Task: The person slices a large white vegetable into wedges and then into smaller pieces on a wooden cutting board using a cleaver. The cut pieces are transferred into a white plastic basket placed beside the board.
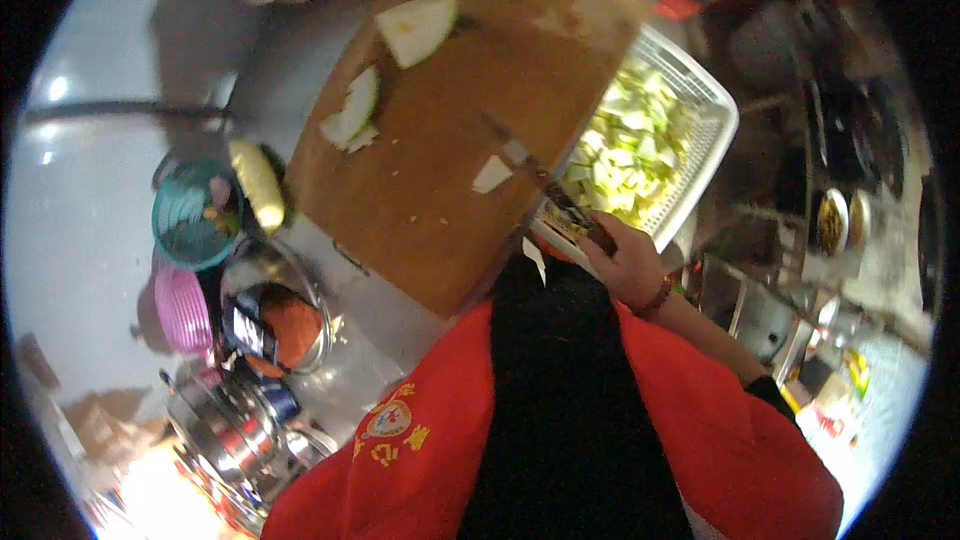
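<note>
My right hand (630,265), with a bracelet at the wrist, is closed around a knife (552,190). The dark, slightly blurred blade reaches over the near right part of a brown cutting board (440,230). Beside the blade lies a small pale piece of melon or gourd (492,174). Farther off on the board rest a large green-rimmed wedge (418,30) and a curved slice (352,112). Just right of the board, a white plastic basket (712,100) holds many chopped pale-green pieces (630,145). My left hand does not show.
Left of the board stand a teal basket (185,240), a long pale-yellow gourd (257,185), a pink basket (180,310) and a metal bowl (318,340) with reddish contents. A phone (250,330) rests by that bowl. Metal pots (225,430) are at the lower left.
</note>
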The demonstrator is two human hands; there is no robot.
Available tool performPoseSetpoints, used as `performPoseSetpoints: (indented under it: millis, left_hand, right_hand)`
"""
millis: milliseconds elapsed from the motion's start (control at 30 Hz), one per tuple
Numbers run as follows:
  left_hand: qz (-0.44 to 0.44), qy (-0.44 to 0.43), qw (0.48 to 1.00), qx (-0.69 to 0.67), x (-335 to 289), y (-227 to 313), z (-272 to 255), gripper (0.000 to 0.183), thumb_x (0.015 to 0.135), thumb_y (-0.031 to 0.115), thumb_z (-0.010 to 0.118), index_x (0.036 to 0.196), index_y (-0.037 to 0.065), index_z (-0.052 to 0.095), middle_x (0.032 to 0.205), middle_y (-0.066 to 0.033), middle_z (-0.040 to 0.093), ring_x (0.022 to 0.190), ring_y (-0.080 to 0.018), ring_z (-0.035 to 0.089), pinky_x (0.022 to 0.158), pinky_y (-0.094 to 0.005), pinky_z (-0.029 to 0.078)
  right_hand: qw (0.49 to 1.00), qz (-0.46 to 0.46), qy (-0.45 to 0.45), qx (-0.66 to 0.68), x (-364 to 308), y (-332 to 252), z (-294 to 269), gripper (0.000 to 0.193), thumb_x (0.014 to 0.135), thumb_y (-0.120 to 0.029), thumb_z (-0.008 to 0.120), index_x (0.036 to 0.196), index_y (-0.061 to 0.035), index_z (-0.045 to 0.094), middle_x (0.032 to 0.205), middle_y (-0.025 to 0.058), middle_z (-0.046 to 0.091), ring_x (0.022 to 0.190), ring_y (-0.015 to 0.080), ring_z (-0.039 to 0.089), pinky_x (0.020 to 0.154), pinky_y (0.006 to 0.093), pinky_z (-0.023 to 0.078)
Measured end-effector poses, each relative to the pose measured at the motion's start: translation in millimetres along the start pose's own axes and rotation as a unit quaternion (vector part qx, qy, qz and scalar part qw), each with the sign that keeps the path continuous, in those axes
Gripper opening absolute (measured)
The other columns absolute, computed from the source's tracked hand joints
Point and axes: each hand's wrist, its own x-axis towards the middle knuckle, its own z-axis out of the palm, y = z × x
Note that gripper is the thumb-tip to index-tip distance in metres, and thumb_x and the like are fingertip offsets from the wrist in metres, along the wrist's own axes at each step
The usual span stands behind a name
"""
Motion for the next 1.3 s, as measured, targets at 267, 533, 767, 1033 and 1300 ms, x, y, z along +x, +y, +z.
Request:
performPoseSetpoints:
  millis: [267, 533, 767, 1033, 1300]
  left_hand:
    - [0.033, 0.230, 0.972, -0.045, 75.4, 92.0, -60.5, 0.025, 0.089, 0.025, 0.068, 0.106, 0.007, 0.071, 0.098, -0.0112, 0.072, 0.086, -0.0255, 0.069, 0.079, -0.0352, 0.053]
    - [0.134, 0.374, 0.917, -0.026, 155.7, 131.4, -135.1, 0.028, 0.087, 0.028, 0.069, 0.101, 0.004, 0.070, 0.095, -0.0149, 0.070, 0.088, -0.0292, 0.068, 0.079, -0.0378, 0.054]
    - [0.109, 0.507, 0.854, -0.039, 249.7, 168.4, -216.0, 0.047, 0.081, 0.033, 0.074, 0.121, 0.012, 0.061, 0.117, -0.0143, 0.064, 0.113, -0.0322, 0.058, 0.092, -0.0420, 0.050]
    - [0.032, 0.401, 0.893, 0.202, 311.7, 174.0, -268.8, 0.053, 0.079, 0.028, 0.071, 0.126, 0.010, 0.057, 0.106, -0.0169, 0.067, 0.102, -0.0341, 0.064, 0.088, -0.0440, 0.052]
    - [0.113, 0.261, 0.958, 0.036, 292.3, 95.2, -336.9, 0.048, 0.079, 0.024, 0.069, 0.125, 0.014, 0.061, 0.096, -0.0136, 0.071, 0.091, -0.0299, 0.068, 0.078, -0.0351, 0.054]
  right_hand:
    - [0.989, 0.088, -0.109, 0.039, 20.5, -7.8, 13.4, 0.030, 0.090, -0.025, 0.065, 0.108, -0.0011, 0.064, 0.075, 0.0131, 0.066, 0.069, 0.0226, 0.065, 0.065, 0.0358, 0.050]
    - [0.980, 0.083, -0.149, 0.100, 29.3, -1.4, 58.0, 0.033, 0.091, -0.028, 0.063, 0.108, 0.0000, 0.060, 0.088, 0.0179, 0.066, 0.077, 0.0316, 0.064, 0.073, 0.0398, 0.050]
    - [0.954, 0.197, 0.114, 0.194, 12.6, 25.9, 8.2, 0.032, 0.095, -0.021, 0.059, 0.120, -0.0015, 0.056, 0.069, 0.0008, 0.055, 0.052, 0.0077, 0.048, 0.044, 0.0243, 0.042]
    - [0.932, 0.200, 0.209, 0.217, -0.1, 49.2, -21.1, 0.021, 0.094, -0.014, 0.060, 0.110, -0.0019, 0.058, 0.064, -0.0022, 0.051, 0.049, 0.0059, 0.046, 0.043, 0.0245, 0.037]
    - [0.934, 0.198, 0.169, 0.246, -4.3, 26.8, -6.8, 0.015, 0.093, -0.013, 0.061, 0.103, -0.0019, 0.058, 0.063, -0.0019, 0.052, 0.045, 0.0060, 0.046, 0.039, 0.0235, 0.038]
